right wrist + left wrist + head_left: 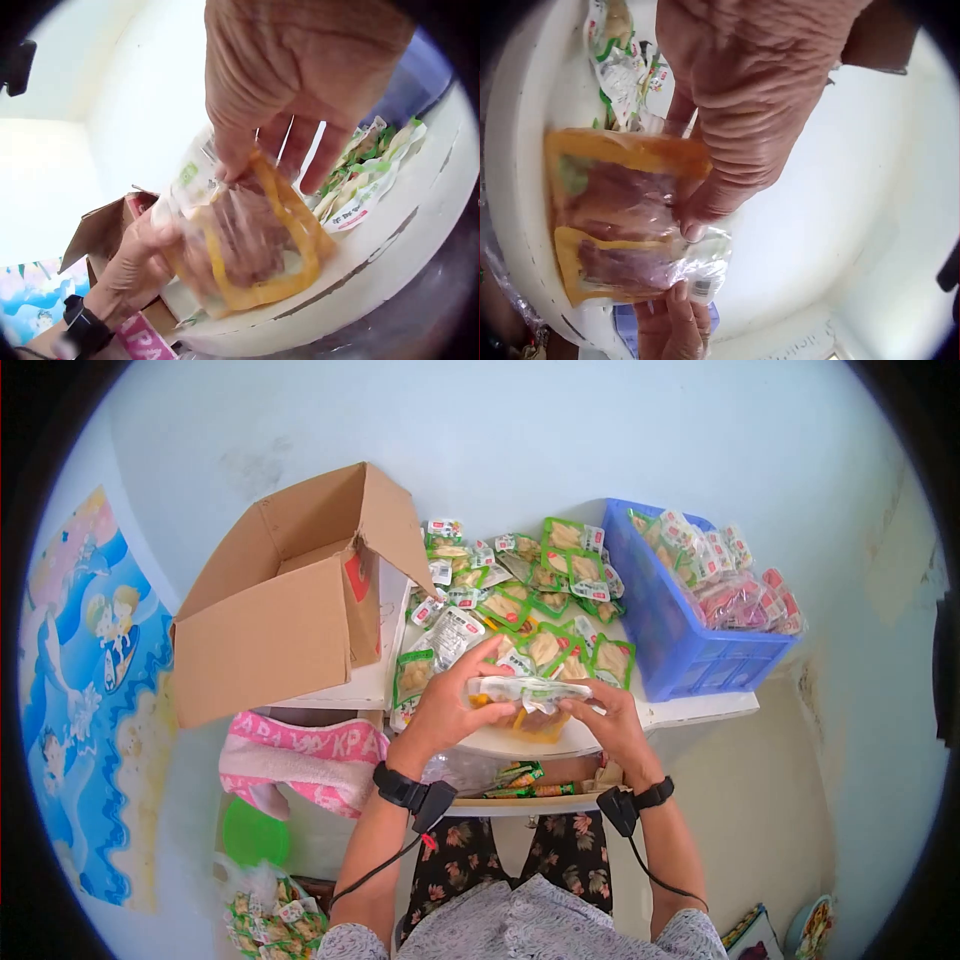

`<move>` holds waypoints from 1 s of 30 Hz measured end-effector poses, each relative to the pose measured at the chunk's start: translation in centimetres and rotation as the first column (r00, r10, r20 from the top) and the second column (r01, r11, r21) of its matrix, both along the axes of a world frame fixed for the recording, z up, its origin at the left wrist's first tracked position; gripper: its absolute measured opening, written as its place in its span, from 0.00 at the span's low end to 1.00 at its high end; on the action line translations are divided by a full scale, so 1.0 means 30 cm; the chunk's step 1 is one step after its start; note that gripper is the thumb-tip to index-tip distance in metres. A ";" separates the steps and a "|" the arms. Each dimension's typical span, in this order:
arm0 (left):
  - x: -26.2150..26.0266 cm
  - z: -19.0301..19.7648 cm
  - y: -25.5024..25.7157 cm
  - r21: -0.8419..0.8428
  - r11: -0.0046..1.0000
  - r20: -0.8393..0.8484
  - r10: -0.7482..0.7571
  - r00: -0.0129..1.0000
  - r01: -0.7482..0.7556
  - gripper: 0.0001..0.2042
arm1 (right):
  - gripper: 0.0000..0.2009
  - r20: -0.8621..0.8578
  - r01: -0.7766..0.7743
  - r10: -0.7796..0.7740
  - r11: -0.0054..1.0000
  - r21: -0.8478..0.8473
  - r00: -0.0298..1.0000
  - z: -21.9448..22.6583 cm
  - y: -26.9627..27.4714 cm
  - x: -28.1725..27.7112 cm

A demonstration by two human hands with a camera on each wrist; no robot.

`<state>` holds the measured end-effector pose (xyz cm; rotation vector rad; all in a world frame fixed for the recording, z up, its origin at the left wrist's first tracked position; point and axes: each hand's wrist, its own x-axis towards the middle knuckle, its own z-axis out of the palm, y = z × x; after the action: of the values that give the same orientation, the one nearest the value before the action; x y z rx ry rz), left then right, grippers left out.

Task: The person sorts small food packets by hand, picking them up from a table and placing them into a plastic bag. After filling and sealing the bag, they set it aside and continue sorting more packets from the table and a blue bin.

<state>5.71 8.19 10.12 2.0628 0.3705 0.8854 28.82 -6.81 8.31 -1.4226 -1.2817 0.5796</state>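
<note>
Between both hands, over the front of the white table [700, 707], are yellow-edged food packets [622, 199] with clear windows and reddish-brown pieces inside. Their white printed tops [530, 690] face up towards the head camera. My left hand [440, 710] pinches one end of the tops, thumb in front and fingers behind. At the other end my right hand [617, 728] pinches with its thumb and fingers. In the right wrist view, the yellow borders [217, 251] overlap and hang below the hands. Green-edged food packets [505, 605] lie heaped just behind them.
An open cardboard box [260, 630] stands at the left. To the right, a blue plastic basket [690, 660] holds more packets. Below the tabletop, an open drawer [560, 772] contains green-and-orange wrapped sticks. A pink-and-white towel [305, 760] hangs at the left front.
</note>
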 end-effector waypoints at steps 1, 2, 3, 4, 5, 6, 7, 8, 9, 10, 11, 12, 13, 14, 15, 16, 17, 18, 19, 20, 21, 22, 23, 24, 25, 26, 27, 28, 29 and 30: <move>-0.004 -0.028 0.002 -0.003 1.000 0.014 0.003 1.000 -0.003 0.43 | 0.16 -0.032 0.008 -0.009 1.000 -0.016 0.999 -0.003 -0.003 -0.002; -0.011 -0.052 0.001 -0.007 1.000 0.027 0.008 1.000 -0.008 0.45 | 0.16 -0.039 0.020 -0.021 0.999 -0.030 0.999 -0.012 -0.008 -0.001; -0.014 -0.069 -0.006 0.024 1.000 0.044 0.011 0.999 -0.013 0.45 | 0.16 -0.047 0.027 -0.029 0.999 -0.046 0.998 -0.023 -0.012 0.004; -0.008 -0.084 -0.020 0.054 0.998 0.058 0.019 0.998 -0.022 0.45 | 0.17 -0.057 0.030 -0.034 0.998 -0.062 0.998 -0.034 -0.014 0.006; -0.002 -0.100 -0.032 0.082 0.996 0.070 0.030 0.997 -0.036 0.45 | 0.16 -0.059 0.044 -0.047 0.998 -0.052 0.997 -0.047 -0.016 0.007; 0.008 -0.125 -0.040 -0.013 1.000 0.103 0.005 0.995 -0.004 0.43 | 0.16 -0.064 0.055 -0.058 0.997 -0.045 0.996 -0.064 -0.020 0.009; 0.023 -0.153 -0.050 -0.107 0.994 0.135 -0.014 0.991 0.028 0.42 | 0.15 -0.075 0.064 -0.067 0.997 -0.039 0.995 -0.083 -0.021 0.010; 0.028 -0.178 -0.059 -0.198 0.978 0.166 -0.025 0.986 0.058 0.40 | 0.17 -0.089 0.051 -0.054 0.998 -0.040 0.995 -0.094 -0.023 0.011; 0.029 -0.191 -0.067 -0.236 0.969 0.186 -0.026 0.982 0.070 0.38 | 0.18 -0.106 0.036 -0.041 0.998 -0.046 0.993 -0.096 -0.036 0.014; 0.036 -0.204 -0.069 -0.278 0.957 0.207 -0.026 0.978 0.084 0.35 | 0.20 -0.124 0.023 -0.030 0.998 -0.057 0.992 -0.100 -0.050 0.014; 0.041 -0.220 -0.074 -0.319 0.942 0.230 -0.027 0.973 0.101 0.33 | 0.22 -0.078 0.005 -0.007 0.999 -0.033 0.997 -0.104 -0.060 0.009; 0.041 -0.233 -0.080 -0.352 0.928 0.251 -0.032 0.968 0.122 0.31 | 0.24 -0.032 -0.014 0.014 1.000 -0.004 0.999 -0.104 -0.066 0.003; 0.043 -0.236 -0.082 -0.377 0.914 0.275 -0.041 0.961 0.147 0.29 | 0.26 0.017 -0.031 0.030 0.999 0.030 0.999 -0.107 -0.063 0.000; 0.046 -0.235 -0.078 -0.394 0.902 0.304 -0.052 0.951 0.175 0.27 | 0.27 0.026 -0.019 0.018 1.000 0.022 0.999 -0.118 -0.060 0.000; 0.051 -0.238 -0.080 -0.400 0.899 0.319 -0.045 0.947 0.177 0.26 | 0.28 0.039 -0.006 0.005 1.000 0.014 0.999 -0.126 -0.065 -0.006; 0.056 -0.239 -0.084 -0.403 0.897 0.335 -0.041 0.941 0.182 0.25 | 0.29 0.054 0.010 -0.010 1.000 0.007 0.998 -0.132 -0.067 -0.017; 0.051 -0.242 -0.081 -0.405 0.894 0.353 -0.039 0.935 0.191 0.24 | 0.24 0.000 0.045 -0.045 0.999 0.001 0.999 -0.136 -0.062 -0.028; 0.035 -0.242 -0.075 -0.406 0.898 0.336 -0.026 0.942 0.170 0.24 | 0.21 0.031 0.046 -0.046 0.999 -0.019 0.998 -0.161 -0.049 -0.025; 0.024 -0.240 -0.071 -0.406 0.900 0.320 -0.022 0.947 0.158 0.23 | 0.19 0.065 0.058 -0.055 0.997 -0.041 0.996 -0.196 -0.042 -0.008; 0.031 -0.237 -0.070 -0.404 0.899 0.312 -0.037 0.949 0.167 0.23 | 0.16 0.107 0.090 -0.083 0.994 -0.059 0.991 -0.213 -0.059 0.023; 0.033 -0.254 -0.064 -0.461 0.876 0.263 -0.015 0.965 0.140 0.23 | 0.12 0.133 0.118 -0.094 0.974 -0.195 0.987 -0.172 -0.066 0.007; 0.030 -0.270 -0.056 -0.506 0.852 0.220 -0.027 0.975 0.138 0.23 | 0.09 0.163 0.179 -0.132 0.931 -0.317 0.978 -0.112 -0.060 -0.027; 0.037 -0.269 -0.060 -0.532 0.833 0.258 -0.008 0.966 0.149 0.22 | 0.13 0.274 0.099 -0.040 0.974 -0.205 0.961 -0.084 -0.057 -0.020; 0.041 -0.270 -0.068 -0.563 0.810 0.290 0.006 0.957 0.166 0.22 | 0.16 0.399 0.011 0.038 0.993 -0.119 0.916 -0.083 -0.055 0.002; 0.033 -0.234 -0.076 -0.532 0.837 0.238 0.003 0.971 0.128 0.23 | 0.18 0.366 -0.025 0.049 0.997 -0.070 0.929 -0.096 -0.048 0.017; 0.029 -0.237 -0.069 -0.500 0.860 0.209 0.006 0.978 0.102 0.23 | 0.18 0.350 -0.014 0.066 0.989 -0.150 0.935 -0.060 -0.051 0.007; 0.037 -0.231 -0.068 -0.492 0.864 0.241 0.017 0.970 0.108 0.23 | 0.19 0.319 -0.023 0.095 0.974 -0.225 0.943 -0.026 -0.049 0.002; 0.038 -0.230 -0.066 -0.487 0.869 0.267 0.049 0.962 0.091 0.22 | 0.18 0.349 -0.011 0.091 0.974 -0.226 0.933 -0.002 -0.055 0.003; 0.038 -0.243 -0.057 -0.498 0.862 0.255 0.036 0.966 0.099 0.23 | 0.18 0.372 -0.017 0.103 0.973 -0.229 0.922 0.009 -0.056 -0.002; 0.033 -0.256 -0.047 -0.509 0.856 0.238 0.034 0.971 0.095 0.23 | 0.17 0.391 -0.033 0.126 0.972 -0.234 0.912 0.015 -0.057 -0.006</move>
<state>6.68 6.78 2.44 1.4431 0.3926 0.8874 28.63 -8.51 8.74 -1.7466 -1.6484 0.5107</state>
